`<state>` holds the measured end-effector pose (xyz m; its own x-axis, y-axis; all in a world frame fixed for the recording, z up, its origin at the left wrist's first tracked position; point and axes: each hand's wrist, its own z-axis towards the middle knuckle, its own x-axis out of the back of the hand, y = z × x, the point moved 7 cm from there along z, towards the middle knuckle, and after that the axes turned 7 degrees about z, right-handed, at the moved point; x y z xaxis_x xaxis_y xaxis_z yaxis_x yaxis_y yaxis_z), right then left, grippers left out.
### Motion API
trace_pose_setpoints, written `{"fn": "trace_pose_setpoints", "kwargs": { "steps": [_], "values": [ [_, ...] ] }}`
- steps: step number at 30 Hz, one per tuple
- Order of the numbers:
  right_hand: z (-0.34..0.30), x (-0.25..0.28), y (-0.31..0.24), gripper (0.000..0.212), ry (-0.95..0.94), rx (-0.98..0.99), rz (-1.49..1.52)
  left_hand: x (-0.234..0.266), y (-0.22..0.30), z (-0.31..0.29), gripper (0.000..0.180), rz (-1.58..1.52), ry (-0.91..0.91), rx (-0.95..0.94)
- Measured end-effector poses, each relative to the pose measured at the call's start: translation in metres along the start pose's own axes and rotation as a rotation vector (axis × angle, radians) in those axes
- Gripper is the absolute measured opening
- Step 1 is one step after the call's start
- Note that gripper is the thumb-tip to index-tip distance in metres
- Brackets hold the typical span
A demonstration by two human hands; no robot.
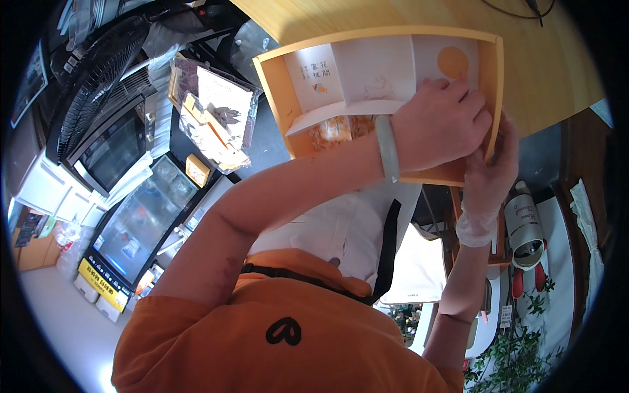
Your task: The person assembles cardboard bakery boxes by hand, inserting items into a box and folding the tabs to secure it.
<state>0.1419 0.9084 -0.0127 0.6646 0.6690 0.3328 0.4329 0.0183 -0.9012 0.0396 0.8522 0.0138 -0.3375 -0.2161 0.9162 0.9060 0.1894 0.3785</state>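
A shallow box [386, 31] with light-orange walls is tilted in front of me, above the table's near edge. Inside it stands a creased white printed paper sheet [375, 59] with an orange circle at its right. Pale and orange-brown pieces [333, 133], too blurred to name, show under the sheet's folded edge. My left hand [445, 124], a pale bangle at its wrist, reaches into the box's right end with curled fingers beside the paper; its fingertips are hidden. My right hand [493, 160], in a clear glove, grips the box's right wall near the lower corner.
A wooden table [550, 72] lies beyond the box, with a dark cable at its far edge. Wrapped packages [219, 111] are at the left, near a black fan [98, 85] and a glass-fronted cabinet [147, 216]. A white cylinder [524, 219] and a plant [517, 347] are at the right.
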Motion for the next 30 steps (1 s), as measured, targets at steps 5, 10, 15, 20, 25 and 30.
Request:
{"fn": "trace_pose_setpoints", "kwargs": {
  "steps": [5,10,15,20,25,30],
  "values": [
    [-0.005,0.0,0.007,0.039,-0.025,-0.078,0.088,0.001,0.002,-0.006,0.016,0.026,0.029,-0.035],
    [-0.005,0.002,0.0,0.027,-0.093,-0.074,-0.032,0.004,0.001,-0.005,0.019,-0.05,0.087,-0.044],
    [-0.006,0.001,0.001,0.022,-0.126,-0.089,-0.08,0.003,-0.003,-0.002,0.02,-0.121,0.069,-0.001],
    [-0.01,-0.001,0.009,0.024,-0.105,-0.17,-0.01,0.005,-0.004,0.0,0.019,-0.178,0.053,0.016],
    [-0.01,-0.001,0.009,0.028,-0.088,-0.159,-0.037,0.002,-0.005,-0.004,0.018,-0.211,0.037,0.0],
    [-0.008,-0.002,0.013,0.031,-0.068,-0.18,-0.03,0.0,-0.005,-0.007,0.016,-0.198,0.037,0.012]
  ]
}}
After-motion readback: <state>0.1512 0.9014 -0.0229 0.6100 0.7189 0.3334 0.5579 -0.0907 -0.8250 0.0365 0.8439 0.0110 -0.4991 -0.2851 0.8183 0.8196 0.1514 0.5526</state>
